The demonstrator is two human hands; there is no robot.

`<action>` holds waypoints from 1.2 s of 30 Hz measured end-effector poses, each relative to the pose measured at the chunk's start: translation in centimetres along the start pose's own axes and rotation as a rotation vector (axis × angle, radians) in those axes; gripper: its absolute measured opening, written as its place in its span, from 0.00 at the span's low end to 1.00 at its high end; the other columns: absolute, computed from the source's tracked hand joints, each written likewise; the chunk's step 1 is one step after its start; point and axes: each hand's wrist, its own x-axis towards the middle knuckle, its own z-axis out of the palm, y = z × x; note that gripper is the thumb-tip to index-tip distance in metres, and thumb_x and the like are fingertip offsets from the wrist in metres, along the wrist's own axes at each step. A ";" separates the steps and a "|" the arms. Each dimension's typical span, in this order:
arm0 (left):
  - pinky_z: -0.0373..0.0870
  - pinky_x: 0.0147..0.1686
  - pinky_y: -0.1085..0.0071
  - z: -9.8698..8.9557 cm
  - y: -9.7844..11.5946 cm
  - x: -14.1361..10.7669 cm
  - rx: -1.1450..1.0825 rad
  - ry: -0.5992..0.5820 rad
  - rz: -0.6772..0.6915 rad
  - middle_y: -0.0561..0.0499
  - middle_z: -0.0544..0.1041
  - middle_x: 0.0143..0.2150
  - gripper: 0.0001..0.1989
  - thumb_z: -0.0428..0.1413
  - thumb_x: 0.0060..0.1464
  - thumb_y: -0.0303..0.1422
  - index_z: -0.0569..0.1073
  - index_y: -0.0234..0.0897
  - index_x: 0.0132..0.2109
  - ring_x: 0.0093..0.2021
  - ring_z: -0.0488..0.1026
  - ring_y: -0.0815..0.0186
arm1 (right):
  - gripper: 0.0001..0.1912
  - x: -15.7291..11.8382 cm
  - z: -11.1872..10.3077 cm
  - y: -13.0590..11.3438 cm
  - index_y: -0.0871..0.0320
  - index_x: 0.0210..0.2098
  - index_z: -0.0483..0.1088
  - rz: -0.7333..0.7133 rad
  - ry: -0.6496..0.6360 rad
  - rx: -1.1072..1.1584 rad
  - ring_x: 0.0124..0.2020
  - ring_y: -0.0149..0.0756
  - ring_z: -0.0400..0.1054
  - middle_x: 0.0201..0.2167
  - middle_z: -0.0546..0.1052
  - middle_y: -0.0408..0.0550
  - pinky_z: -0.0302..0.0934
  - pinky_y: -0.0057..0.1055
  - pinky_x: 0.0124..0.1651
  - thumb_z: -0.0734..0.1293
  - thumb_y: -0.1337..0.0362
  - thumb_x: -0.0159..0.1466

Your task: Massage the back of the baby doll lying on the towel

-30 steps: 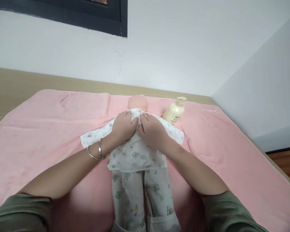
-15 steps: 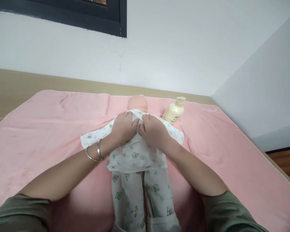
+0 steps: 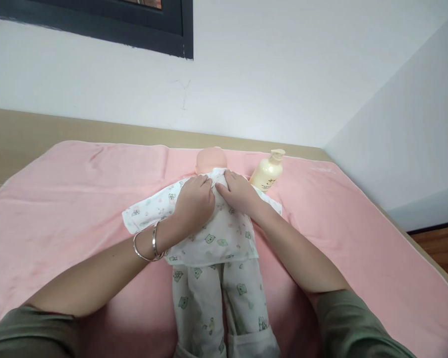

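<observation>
A baby doll lies on its back, its bald head (image 3: pixel 211 160) away from me, in a white printed shirt (image 3: pixel 224 243) and matching trousers (image 3: pixel 197 298). My left hand (image 3: pixel 196 201), with bracelets on the wrist, is closed on the shirt's front just below the collar, its fingertips partly hidden. Resting on the other side of the chest, my right hand (image 3: pixel 241 194) has its fingers laid flat on the cloth and its thumb apart. The shirt's sleeves spread out to both sides; the right one is partly covered by my forearm.
A cream pump bottle (image 3: pixel 267 172) stands tilted in view beside the doll's right-hand shoulder. Beneath everything lies a pink blanket (image 3: pixel 78 199) on a wooden surface (image 3: pixel 18 132). White walls (image 3: pixel 261 74) rise behind and at right, with a dark window frame (image 3: pixel 97 30) above.
The shirt's collar flap now lies flatter and more closed at the neck. My left fingers have curled in more, while my right thumb and fingers have moved apart.
</observation>
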 end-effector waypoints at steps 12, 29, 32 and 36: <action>0.70 0.38 0.57 0.0 -1.7 1.6 -0.044 -0.172 -0.204 0.40 0.77 0.36 0.15 0.41 0.64 0.34 0.71 0.36 0.37 0.35 0.74 0.53 | 0.16 -1.7 0.9 -1.7 0.62 0.47 0.70 -0.109 0.119 -0.065 0.55 0.50 0.69 0.51 0.78 0.61 0.60 0.44 0.61 0.55 0.65 0.70; 0.72 0.45 0.54 -0.2 -1.2 1.5 -0.084 -0.149 -0.253 0.36 0.79 0.42 0.19 0.40 0.65 0.36 0.72 0.32 0.41 0.42 0.76 0.50 | 0.26 -2.3 1.9 -2.3 0.76 0.61 0.63 -0.189 0.198 -0.193 0.62 0.58 0.64 0.59 0.71 0.73 0.55 0.51 0.66 0.52 0.65 0.71; 0.72 0.46 0.55 0.0 -1.2 1.5 -0.094 -0.118 -0.278 0.36 0.79 0.43 0.19 0.39 0.65 0.36 0.72 0.32 0.43 0.43 0.77 0.50 | 0.26 -2.4 2.1 -2.2 0.75 0.61 0.64 -0.199 0.199 -0.146 0.64 0.56 0.63 0.59 0.71 0.71 0.53 0.50 0.68 0.52 0.65 0.70; 0.71 0.52 0.53 1.0 -1.2 1.0 -0.109 -0.043 -0.249 0.36 0.79 0.48 0.19 0.41 0.64 0.36 0.73 0.32 0.49 0.50 0.76 0.49 | 0.25 -0.8 1.8 -0.8 0.68 0.60 0.66 -0.040 0.146 -0.011 0.64 0.52 0.63 0.60 0.73 0.64 0.55 0.48 0.68 0.55 0.60 0.70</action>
